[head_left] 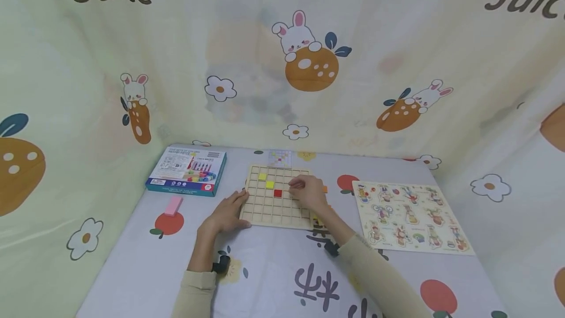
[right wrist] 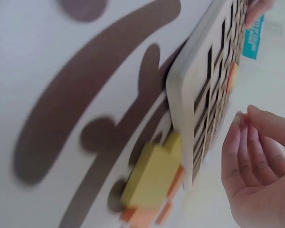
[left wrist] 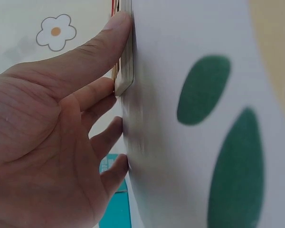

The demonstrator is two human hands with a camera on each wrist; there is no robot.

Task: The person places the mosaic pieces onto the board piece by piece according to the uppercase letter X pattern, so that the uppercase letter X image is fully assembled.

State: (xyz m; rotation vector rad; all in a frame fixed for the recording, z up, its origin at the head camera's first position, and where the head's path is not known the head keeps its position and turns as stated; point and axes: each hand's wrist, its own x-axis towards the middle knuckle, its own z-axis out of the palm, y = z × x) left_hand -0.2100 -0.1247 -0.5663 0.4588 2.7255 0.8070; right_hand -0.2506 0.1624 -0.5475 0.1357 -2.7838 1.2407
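Observation:
A wooden grid board (head_left: 265,215) lies on the cloth in front of me. Two yellow tiles (head_left: 262,177) and a red tile (head_left: 277,193) sit in its cells, in a diagonal line. My left hand (head_left: 227,212) rests against the board's left side, fingers spread, with the thumb at the near corner; the left wrist view shows the thumb (left wrist: 102,40) touching the edge. Over the board's right half, my right hand (head_left: 309,193) pinches a small reddish tile (right wrist: 245,114) between thumb and fingertips, which hide most of it.
A pattern card (head_left: 280,158) lies behind the board. Yellow blocks (right wrist: 152,178) and orange pieces (head_left: 325,189) are along its right edge. To the left are a boxed set (head_left: 187,171) and a pink block (head_left: 174,205); an animal picture board (head_left: 414,217) lies right.

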